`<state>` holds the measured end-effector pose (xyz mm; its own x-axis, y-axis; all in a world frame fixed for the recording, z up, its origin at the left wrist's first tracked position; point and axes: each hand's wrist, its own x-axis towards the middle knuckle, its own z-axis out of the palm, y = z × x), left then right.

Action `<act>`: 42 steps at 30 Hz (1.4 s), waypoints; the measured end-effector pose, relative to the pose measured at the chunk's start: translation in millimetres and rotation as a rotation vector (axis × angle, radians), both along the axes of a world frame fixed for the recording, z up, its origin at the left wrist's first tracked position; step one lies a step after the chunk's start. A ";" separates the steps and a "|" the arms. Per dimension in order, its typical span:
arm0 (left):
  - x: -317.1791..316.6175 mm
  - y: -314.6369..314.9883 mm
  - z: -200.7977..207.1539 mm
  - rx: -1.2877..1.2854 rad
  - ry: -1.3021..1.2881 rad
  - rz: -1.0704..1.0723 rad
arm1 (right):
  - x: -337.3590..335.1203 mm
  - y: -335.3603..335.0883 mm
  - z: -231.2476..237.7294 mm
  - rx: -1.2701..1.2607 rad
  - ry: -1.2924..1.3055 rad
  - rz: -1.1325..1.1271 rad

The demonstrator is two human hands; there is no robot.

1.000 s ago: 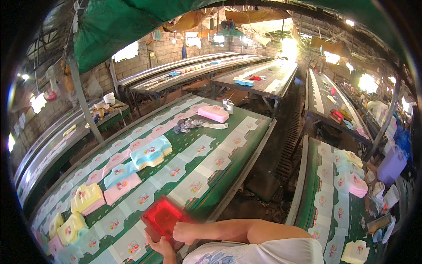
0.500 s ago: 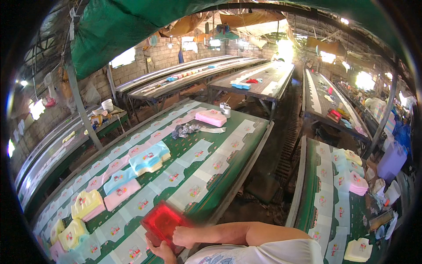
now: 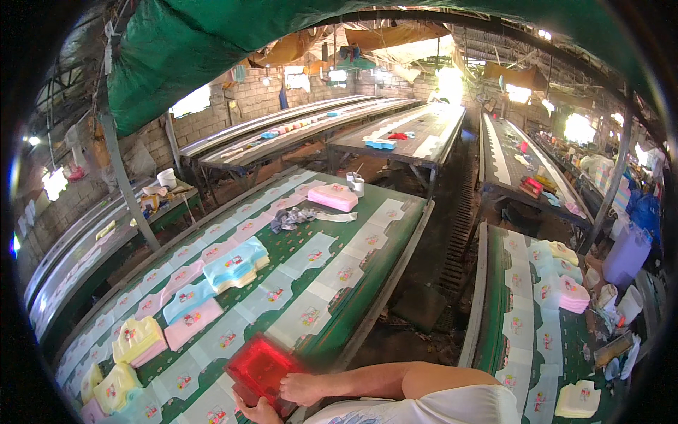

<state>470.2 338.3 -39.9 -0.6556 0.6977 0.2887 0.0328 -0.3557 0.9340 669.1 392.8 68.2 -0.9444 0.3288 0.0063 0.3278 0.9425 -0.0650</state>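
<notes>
Clutching the red rectangular frame (image 3: 263, 364) at its near-left corner, the left hand (image 3: 257, 411) has its fingers bent around the edge. At the frame's right side, the right hand (image 3: 299, 389) is curled tight; whatever it may hold is hidden. Beneath the frame stretches the long green table (image 3: 339, 230).

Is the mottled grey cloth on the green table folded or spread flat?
Neither: the mottled grey cloth lies bunched in a creased heap.
</notes>
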 end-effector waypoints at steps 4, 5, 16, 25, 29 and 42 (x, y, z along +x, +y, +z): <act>14.7 -16.0 32.8 -0.001 0.126 -0.067 | 20.0 -6.0 10.9 -0.145 -0.009 -0.025; 14.7 -17.8 35.0 -0.026 0.133 -0.057 | 23.9 -8.5 10.2 -0.225 0.089 -0.024; 11.7 -2.6 22.3 -0.132 -0.052 0.022 | 74.5 56.6 -37.3 -0.390 0.721 -0.722; 11.1 -4.2 28.1 -0.116 -0.078 0.028 | 70.0 74.1 -66.5 -0.831 0.699 -0.683; 17.8 -1.2 41.5 -0.169 0.027 0.025 | 82.6 75.0 -67.4 -0.796 0.683 -0.628; -16.0 2.4 138.2 0.078 -0.081 0.037 | 43.4 69.1 13.1 -1.033 1.184 -0.454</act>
